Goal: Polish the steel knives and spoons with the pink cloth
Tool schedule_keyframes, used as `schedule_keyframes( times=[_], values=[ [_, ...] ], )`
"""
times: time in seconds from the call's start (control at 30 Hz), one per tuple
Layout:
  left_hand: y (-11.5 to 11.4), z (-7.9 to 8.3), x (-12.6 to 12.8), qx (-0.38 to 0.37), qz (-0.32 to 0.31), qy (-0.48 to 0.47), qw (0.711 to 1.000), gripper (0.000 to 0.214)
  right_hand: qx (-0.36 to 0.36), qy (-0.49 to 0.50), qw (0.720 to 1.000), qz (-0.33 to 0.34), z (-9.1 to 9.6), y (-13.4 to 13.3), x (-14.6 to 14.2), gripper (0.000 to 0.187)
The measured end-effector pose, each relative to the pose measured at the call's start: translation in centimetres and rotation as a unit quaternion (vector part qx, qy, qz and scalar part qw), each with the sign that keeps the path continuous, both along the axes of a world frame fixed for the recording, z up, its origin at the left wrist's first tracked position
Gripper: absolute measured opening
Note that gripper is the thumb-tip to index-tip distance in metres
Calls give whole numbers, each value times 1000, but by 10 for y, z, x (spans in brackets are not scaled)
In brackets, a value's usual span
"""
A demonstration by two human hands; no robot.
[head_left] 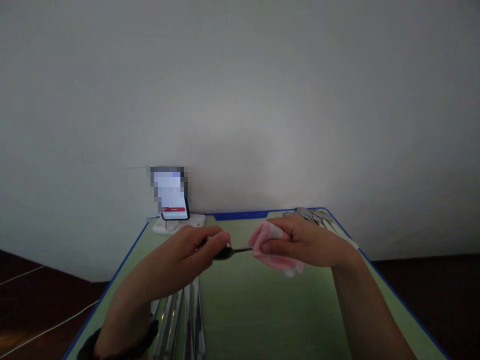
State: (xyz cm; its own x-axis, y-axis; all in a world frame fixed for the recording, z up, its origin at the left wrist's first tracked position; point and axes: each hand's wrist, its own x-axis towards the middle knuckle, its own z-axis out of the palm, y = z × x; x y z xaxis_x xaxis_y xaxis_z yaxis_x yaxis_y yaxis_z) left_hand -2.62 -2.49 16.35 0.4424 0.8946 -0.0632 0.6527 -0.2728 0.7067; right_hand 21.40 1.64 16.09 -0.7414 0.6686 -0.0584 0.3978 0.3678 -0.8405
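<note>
A metal spoon (224,253) is held level above the green table (270,310). My left hand (198,250) is closed on its bowl end, thumb and fingers pinching it. A pink and white cloth (265,239) is bunched in my right hand (296,240), and the spoon's handle runs into its folds. The far end of the handle is hidden inside the cloth. Below my left forearm, several pieces of silver cutlery (187,320) lie side by side, partly covered by the arm.
Several spoons (313,216) lie at the back right corner, partly behind my right hand. At the back left, a phone (173,197) leans on a white stand (198,220). A pale wall (240,100) rises behind the table's blue edge (243,215).
</note>
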Motion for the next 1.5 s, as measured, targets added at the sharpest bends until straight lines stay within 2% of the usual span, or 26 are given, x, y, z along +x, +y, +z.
schedule_keyframes(
  times=[0.13, 0.27, 0.53, 0.67, 0.8, 1.07, 1.3, 1.5],
  values=[
    [2, 1, 3, 17, -1, 38, 999, 45, 0, -3, 1000, 5, -1, 0, -1, 33],
    [2, 2, 6, 43, 3, 26, 999, 43, -4, 5, 1000, 19, -2, 1, -2, 35],
    [-1, -5, 8, 73, 53, -97, 991, 35, -11, 46, 999, 19, -4, 1, -3, 33],
    [-4, -7, 3, 95, 27, -150, 984, 39, -30, 81, 996, -16, -4, 1, 0, 32],
    [-4, -4, -1, 99, 9, -107, 989, 44, -41, 90, 995, -24, -7, 2, 3, 36],
    [-2, -2, 4, 117, 32, -72, 990, 30, -66, 77, 995, 25, -10, 5, 2, 42],
    [-1, 0, 10, 93, 34, -49, 994, 28, -93, 73, 992, 54, -9, 4, 0, 33],
    [0, 2, 11, 117, -9, 4, 993, 29, -90, 69, 992, 51, -5, 2, -4, 26]
  ],
)
